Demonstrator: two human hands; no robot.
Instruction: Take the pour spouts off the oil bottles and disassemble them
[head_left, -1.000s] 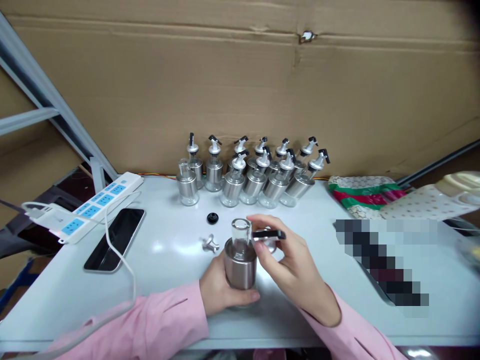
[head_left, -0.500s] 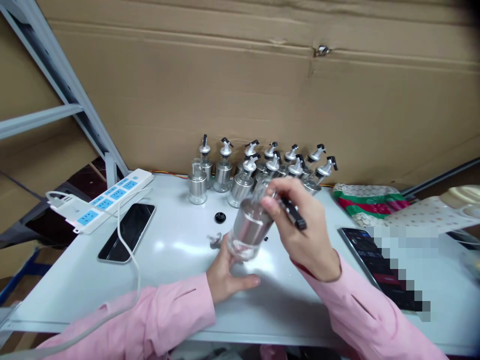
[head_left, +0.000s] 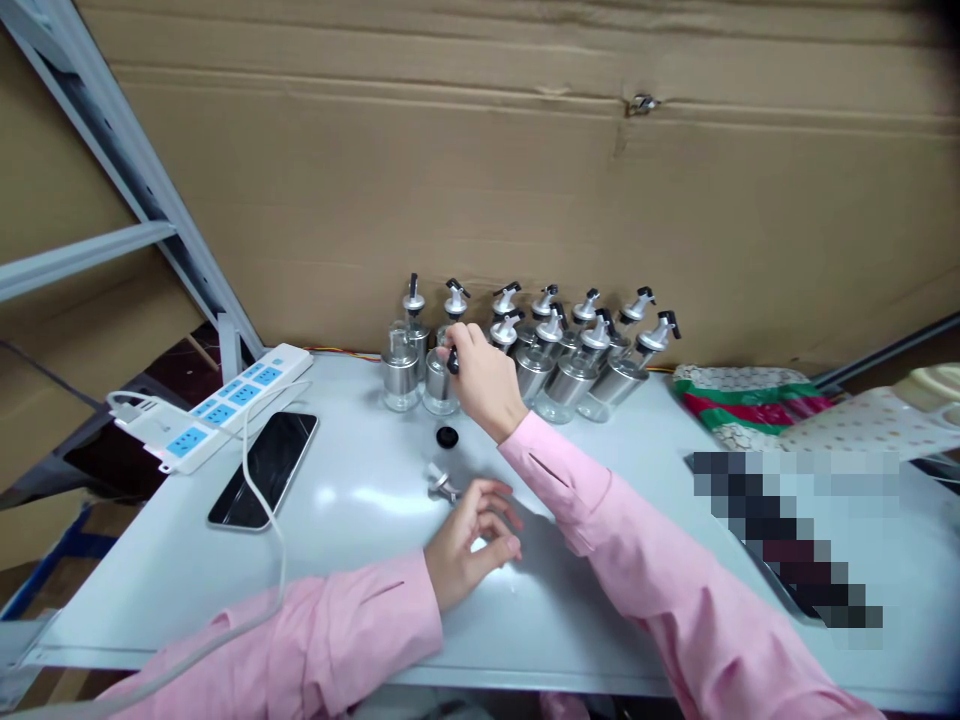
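My right hand (head_left: 484, 380) is closed around the top of a steel-sleeved glass bottle (head_left: 440, 385), which stands on the table in the front row. A small black piece (head_left: 453, 360) shows at its fingers; the bottle's neck is hidden. My left hand (head_left: 474, 545) rests above the table with curled, parted fingers and nothing in it. Just beyond it lies a loose silver pourer spout (head_left: 442, 482). Farther back is a round black cap (head_left: 447, 437). Another bottle without a spout (head_left: 401, 370) stands left of the held one.
Several bottles with silver-and-black pourers (head_left: 570, 385) stand along the cardboard wall (head_left: 375, 200). At left lie a power strip (head_left: 225, 405), a phone (head_left: 264, 470) and a white cable (head_left: 259, 495). A patterned bag (head_left: 750, 405) and a partly blurred dark device (head_left: 780, 550) lie right.
My right hand has carried the bottle away and left, from over the table's middle to the front row. My left hand no longer touches the bottle and has stayed low.
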